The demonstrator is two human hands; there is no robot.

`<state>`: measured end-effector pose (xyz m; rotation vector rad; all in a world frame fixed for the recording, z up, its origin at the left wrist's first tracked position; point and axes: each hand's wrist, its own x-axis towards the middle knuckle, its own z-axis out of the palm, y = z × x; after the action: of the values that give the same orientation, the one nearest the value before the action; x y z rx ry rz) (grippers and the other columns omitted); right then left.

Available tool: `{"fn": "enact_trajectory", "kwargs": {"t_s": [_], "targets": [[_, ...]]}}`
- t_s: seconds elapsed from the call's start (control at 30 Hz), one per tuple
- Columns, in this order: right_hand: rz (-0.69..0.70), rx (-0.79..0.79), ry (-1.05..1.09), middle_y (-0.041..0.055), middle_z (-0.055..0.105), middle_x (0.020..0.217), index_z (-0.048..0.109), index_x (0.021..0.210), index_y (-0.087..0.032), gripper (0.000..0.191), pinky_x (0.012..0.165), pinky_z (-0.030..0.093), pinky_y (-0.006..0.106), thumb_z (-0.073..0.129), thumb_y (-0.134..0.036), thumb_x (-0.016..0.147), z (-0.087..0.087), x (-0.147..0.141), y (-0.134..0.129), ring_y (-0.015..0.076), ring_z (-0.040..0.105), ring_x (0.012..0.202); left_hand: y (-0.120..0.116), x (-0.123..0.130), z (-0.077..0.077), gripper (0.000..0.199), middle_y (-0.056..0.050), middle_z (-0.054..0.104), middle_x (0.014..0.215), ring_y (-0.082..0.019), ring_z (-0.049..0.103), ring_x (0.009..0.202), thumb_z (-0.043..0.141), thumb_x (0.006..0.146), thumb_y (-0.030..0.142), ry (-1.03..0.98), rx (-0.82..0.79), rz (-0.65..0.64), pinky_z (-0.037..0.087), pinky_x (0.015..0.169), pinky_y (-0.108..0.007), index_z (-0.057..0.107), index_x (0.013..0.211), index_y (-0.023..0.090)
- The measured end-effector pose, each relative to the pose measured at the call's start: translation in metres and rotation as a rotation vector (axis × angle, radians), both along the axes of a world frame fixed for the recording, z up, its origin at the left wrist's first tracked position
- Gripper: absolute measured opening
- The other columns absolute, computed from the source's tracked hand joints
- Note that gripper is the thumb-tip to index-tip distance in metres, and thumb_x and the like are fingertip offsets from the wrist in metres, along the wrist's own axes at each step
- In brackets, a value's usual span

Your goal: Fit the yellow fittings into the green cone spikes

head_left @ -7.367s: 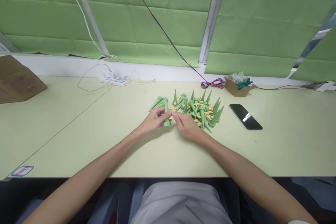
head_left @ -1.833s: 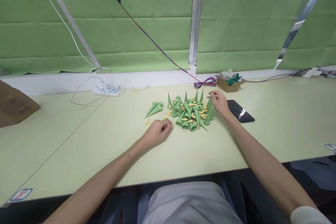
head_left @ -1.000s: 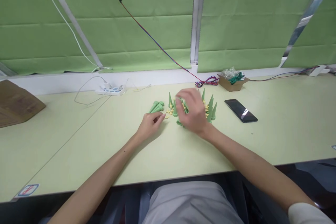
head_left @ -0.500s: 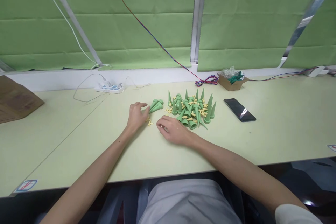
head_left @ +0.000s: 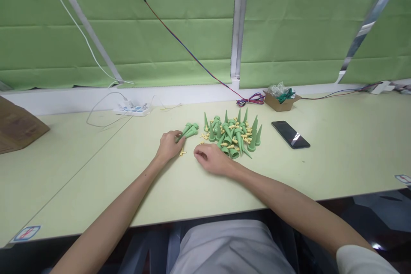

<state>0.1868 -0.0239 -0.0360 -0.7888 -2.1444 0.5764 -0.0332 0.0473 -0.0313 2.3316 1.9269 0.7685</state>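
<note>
Several green plastic cone spikes (head_left: pixel 192 130) lie together left of the main pile, their narrow ends pointing at me. My left hand (head_left: pixel 170 145) is closed round the tip of one green cone spike at this small group. A small yellow plastic piece (head_left: pixel 182 152) rests on the table just beside its fingers. My right hand (head_left: pixel 210 157) hovers low at the near left edge of the larger pile of green cones (head_left: pixel 239 133), fingers curled together; what they hold, if anything, is hidden. Small yellow pieces (head_left: pixel 246 139) are scattered among the piled cones, some of which stand upright.
Right of the pile lies a black phone (head_left: pixel 290 134). Behind it stand a small cardboard box (head_left: pixel 279 103) with plastic wrap and a coil of red and blue wire (head_left: pixel 251 100). A white power strip (head_left: pixel 133 110) and a brown paper bag (head_left: pixel 21 126) are at the left.
My left hand's fingers have closed in on the tips of the small cone group. My right hand's fingers have curled tighter, with the hand nearly in place. The view has shifted slightly.
</note>
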Motion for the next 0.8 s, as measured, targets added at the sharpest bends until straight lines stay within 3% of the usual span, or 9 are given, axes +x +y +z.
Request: {"fn": "enact_trajectory", "kwargs": {"t_s": [0.43,0.8], "targets": [[-0.017,-0.074,-0.02,-0.0017,0.059,0.069,0.06,0.08,-0.018,0.015,0.064,0.037,0.024,0.052,-0.008,0.087,0.0016,0.003,0.0002,0.0119,0.05,0.063,0.0005,-0.0009,-0.0015,0.028,-0.01,0.072,0.089,-0.028,0.068,0.087,0.057,0.085,0.036,-0.025,0.014,-0.056,0.051,0.085,-0.038,0.071,0.102,0.019],[-0.009,-0.08,-0.033,-0.0032,0.056,0.066,0.058,0.078,-0.019,0.015,0.062,0.036,0.023,0.052,-0.009,0.087,0.0004,0.0032,-0.0001,0.0112,0.048,0.061,0.0,-0.0002,-0.0032,0.022,-0.011,0.068,0.091,-0.028,0.066,0.088,0.06,0.085,0.035,-0.016,0.014,-0.053,0.051,0.087,-0.039,0.071,0.096,0.019]]}}
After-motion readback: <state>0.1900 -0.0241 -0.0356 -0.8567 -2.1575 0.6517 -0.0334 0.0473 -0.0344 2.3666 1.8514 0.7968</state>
